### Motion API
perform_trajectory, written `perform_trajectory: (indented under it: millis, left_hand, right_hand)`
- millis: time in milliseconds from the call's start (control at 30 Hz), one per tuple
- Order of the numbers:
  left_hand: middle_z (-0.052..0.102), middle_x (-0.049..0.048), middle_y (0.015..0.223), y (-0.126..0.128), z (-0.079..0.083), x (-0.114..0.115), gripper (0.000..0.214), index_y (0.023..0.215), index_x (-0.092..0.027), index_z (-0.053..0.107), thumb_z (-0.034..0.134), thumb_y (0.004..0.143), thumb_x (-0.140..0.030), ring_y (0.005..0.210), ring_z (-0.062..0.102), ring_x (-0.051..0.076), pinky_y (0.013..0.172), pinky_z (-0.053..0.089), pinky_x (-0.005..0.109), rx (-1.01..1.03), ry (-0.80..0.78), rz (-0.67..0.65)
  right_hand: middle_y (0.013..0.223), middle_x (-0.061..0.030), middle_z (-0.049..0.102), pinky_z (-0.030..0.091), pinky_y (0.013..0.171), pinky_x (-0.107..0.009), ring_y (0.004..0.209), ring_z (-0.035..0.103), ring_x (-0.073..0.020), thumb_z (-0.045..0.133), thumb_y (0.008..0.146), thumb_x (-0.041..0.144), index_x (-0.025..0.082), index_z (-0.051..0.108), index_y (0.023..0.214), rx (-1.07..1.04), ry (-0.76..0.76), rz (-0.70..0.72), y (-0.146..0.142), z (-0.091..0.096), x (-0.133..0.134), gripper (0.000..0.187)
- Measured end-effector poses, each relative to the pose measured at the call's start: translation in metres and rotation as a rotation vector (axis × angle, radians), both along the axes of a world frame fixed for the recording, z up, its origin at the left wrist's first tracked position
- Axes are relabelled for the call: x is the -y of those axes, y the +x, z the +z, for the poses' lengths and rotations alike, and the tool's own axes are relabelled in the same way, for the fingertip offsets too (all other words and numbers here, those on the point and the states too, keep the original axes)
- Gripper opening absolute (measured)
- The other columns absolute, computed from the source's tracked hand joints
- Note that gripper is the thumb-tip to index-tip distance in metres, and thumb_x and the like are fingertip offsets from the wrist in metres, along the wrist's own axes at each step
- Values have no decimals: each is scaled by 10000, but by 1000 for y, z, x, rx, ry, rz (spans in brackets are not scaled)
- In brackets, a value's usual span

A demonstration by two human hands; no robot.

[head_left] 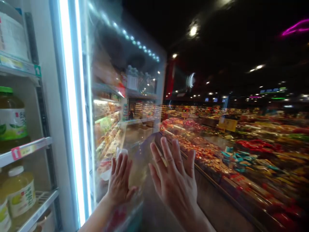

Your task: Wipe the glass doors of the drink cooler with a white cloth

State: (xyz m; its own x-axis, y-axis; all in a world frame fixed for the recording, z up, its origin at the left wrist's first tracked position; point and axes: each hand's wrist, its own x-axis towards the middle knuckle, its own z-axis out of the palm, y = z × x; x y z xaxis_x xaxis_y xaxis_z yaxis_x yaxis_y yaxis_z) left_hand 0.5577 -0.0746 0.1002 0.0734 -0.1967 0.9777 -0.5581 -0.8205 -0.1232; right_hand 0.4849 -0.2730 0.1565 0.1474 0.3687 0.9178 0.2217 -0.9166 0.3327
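Note:
A glass cooler door (145, 132) stands open at an angle in front of me, with shelves and lights showing in the glass. My left hand (120, 182) lies flat before the pane, fingers stretched upward and thumb out to the right. To its right is my right hand (177, 185), raised with its palm turned away and its fingers spread. Both hands hold nothing. The left one seems to press on the glass; I cannot tell if the right one touches the door.
At left, cooler shelves carry a green-capped bottle (13, 119) and a white-capped bottle (21, 191). A bright light strip (71, 106) runs along the cooler's frame. On the right, a long display of packaged goods (210, 158) stretches back, with a yellow sign (227, 124) above it.

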Motion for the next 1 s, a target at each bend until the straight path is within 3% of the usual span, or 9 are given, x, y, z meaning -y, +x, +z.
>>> perform_trajectory:
  millis: [167,333,500,667,700,867,900,933,1000]
  left_hand:
    - [-4,147,1744,24,44,-55,802,1651,-180,-44,159,1020,-632,1618,-46,290,1314,14,563,-35,-93,-17]
    - [13,138,1746,39,55,-83,838,1653,-140,26,205,1014,-653,1622,0,290,1324,25,510,22,-22,-26]
    - [40,148,1746,53,119,-100,848,1648,-155,-34,185,1010,-669,1621,-16,295,1317,50,561,101,-31,-62]
    - [137,158,1737,61,109,-102,908,1653,-146,66,204,976,-735,1619,104,307,1315,130,557,141,-137,-86]
    - [150,157,1734,64,113,-102,904,1653,-149,76,210,976,-733,1617,116,308,1314,143,557,156,-139,-88]
    - [117,152,1739,73,195,-108,857,1654,-170,22,232,1002,-684,1622,57,301,1316,143,575,224,-96,-101]
    - [121,150,1739,71,199,-108,864,1654,-170,17,233,999,-690,1622,59,302,1317,146,577,218,-104,-106]
    - [124,149,1738,68,191,-107,872,1654,-167,17,232,996,-696,1621,63,303,1318,148,575,207,-109,-111]
    - [131,146,1738,60,147,-101,876,1653,-144,42,217,995,-695,1620,74,300,1327,131,552,173,-114,-104]
  right_hand:
    - [1687,-80,319,133,1276,-667,1595,223,-327,513,1033,248,218,198,1658,41,6,-16,14,12,-28,701]
    - [1716,-98,221,161,1270,-671,1583,244,-355,538,1027,263,240,244,1651,131,30,-52,23,19,-36,690]
    - [1730,-82,198,189,1228,-749,1562,264,-419,539,1018,289,323,217,1656,150,59,-75,30,26,-40,715]
    - [1726,-122,202,206,1240,-719,1579,224,-406,509,1025,253,234,205,1663,175,-10,-155,32,37,-44,707]
    - [1724,-123,210,207,1245,-709,1583,217,-397,497,1028,243,223,214,1661,182,-26,-170,33,42,-45,694]
    - [1726,-114,213,219,1241,-709,1583,224,-391,472,1050,289,225,220,1659,251,-35,-204,38,78,-52,662]
    - [1728,-116,205,233,1234,-716,1579,232,-398,473,1053,313,228,207,1662,261,-25,-207,38,82,-52,670]
    - [1730,-119,196,246,1225,-723,1575,241,-406,470,1056,335,231,195,1665,267,-14,-208,38,85,-52,676]
    - [1732,-122,184,264,1209,-740,1568,251,-422,453,1061,378,235,182,1668,270,11,-216,37,82,-49,680]
